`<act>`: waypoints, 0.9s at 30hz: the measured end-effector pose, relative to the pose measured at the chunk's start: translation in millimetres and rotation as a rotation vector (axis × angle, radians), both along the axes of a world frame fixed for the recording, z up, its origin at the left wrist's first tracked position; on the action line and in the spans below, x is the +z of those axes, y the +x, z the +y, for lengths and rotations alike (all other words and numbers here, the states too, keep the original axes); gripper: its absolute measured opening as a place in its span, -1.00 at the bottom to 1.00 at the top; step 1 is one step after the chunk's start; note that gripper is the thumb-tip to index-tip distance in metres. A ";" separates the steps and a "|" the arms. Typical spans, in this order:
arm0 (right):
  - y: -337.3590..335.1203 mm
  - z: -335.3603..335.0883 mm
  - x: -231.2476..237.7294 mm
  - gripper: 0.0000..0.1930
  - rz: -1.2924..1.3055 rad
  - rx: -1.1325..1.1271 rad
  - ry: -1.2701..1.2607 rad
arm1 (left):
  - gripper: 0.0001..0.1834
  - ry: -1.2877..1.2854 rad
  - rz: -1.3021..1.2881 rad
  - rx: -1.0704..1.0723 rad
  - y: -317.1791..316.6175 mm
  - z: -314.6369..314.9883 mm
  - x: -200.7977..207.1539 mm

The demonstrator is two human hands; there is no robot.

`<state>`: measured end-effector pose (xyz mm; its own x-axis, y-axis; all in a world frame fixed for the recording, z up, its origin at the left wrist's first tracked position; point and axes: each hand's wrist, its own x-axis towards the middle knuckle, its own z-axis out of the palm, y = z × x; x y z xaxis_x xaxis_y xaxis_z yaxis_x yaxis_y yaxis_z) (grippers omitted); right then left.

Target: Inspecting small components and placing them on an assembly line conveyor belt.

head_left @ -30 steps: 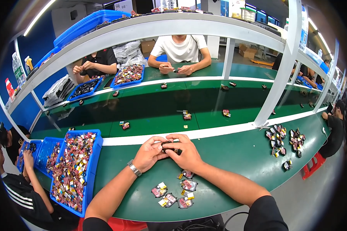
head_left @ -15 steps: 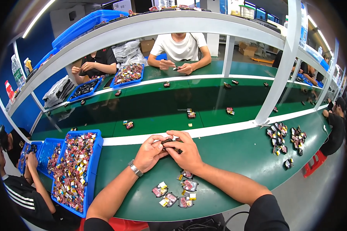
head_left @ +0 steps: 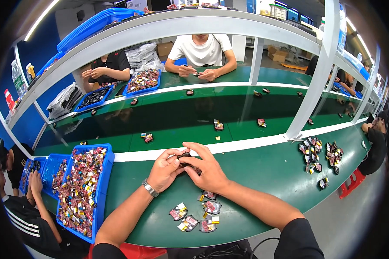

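Over the green bench, my left hand [head_left: 163, 173] and my right hand [head_left: 208, 172] meet, both closed on a small black plastic casing [head_left: 184, 157]. The thumb and fingers of each hand press its sides and cover most of it, so its inside is hidden. A metal-band watch [head_left: 150, 188] is on my left wrist. Between my forearms lie several black casings holding reddish circuit boards [head_left: 212, 207], some with yellow-and-white pieces sticking out.
To my left stands a blue tray [head_left: 103, 194] heaped with small circuit boards. Casings with boards [head_left: 310, 154] lie grouped on the right. Beyond the white ledge, a dark green belt [head_left: 173, 125] carries scattered units. A metal shelf frame [head_left: 309, 86] stands ahead; co-workers sit around.
Both hands keep hold of the casing and have shifted slightly left and up. The units on the belt have moved a little to the right.
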<state>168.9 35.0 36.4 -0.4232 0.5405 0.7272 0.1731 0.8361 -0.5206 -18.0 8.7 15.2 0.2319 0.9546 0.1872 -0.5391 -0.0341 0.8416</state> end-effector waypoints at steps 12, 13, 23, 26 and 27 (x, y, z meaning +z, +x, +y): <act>5.6 4.1 5.7 -0.76 0.028 -0.090 0.173 | -0.70 -0.039 0.021 -0.016 -0.7 1.1 -0.7; 6.3 5.7 1.4 -0.76 -0.007 -0.093 0.184 | -0.70 -0.052 0.034 -0.017 0.0 1.5 -0.4; 2.2 1.2 -1.5 -0.80 -0.141 -0.172 0.147 | -0.70 -0.123 0.094 0.018 3.8 -1.0 -2.3; 1.0 -0.4 -3.8 -0.79 -0.179 -0.196 0.143 | -0.71 -0.129 0.117 0.030 4.4 -0.8 -3.0; 0.7 0.1 -4.2 -0.79 -0.180 -0.194 0.145 | -0.72 -0.142 0.137 0.028 4.5 -0.8 -2.5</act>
<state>169.6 35.1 32.2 -0.4517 0.5201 0.7249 0.4156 0.8416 -0.3449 -13.5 7.9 12.7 0.2193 0.9755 0.0183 -0.4193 0.0773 0.9046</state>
